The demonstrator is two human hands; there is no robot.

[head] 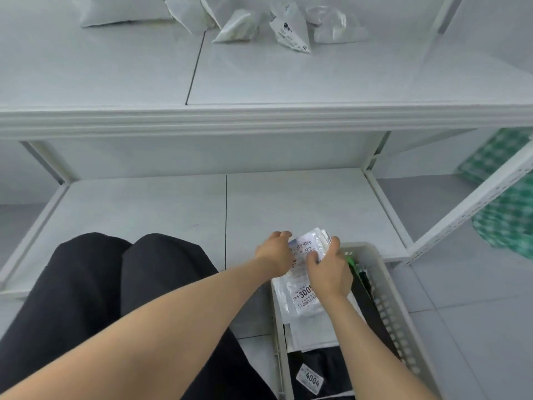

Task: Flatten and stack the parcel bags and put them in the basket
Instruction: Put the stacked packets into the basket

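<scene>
Parcel bags [302, 248], flattened into a stack, hang over the far end of the basket [399, 327], above bags lying inside [314, 334]: the placing step, I judge. Next move: set the stack flat and release. Left hand [275, 252] curls round its left edge; right hand [328, 271] grips its right edge. Crumpled bags [259, 24] wait on the upper shelf [288, 82].

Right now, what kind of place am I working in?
Probably a parcel depot or stockroom: white metal shelving, crumpled parcel bags on its upper shelf, and a plastic basket with flattened labelled bags.
</scene>
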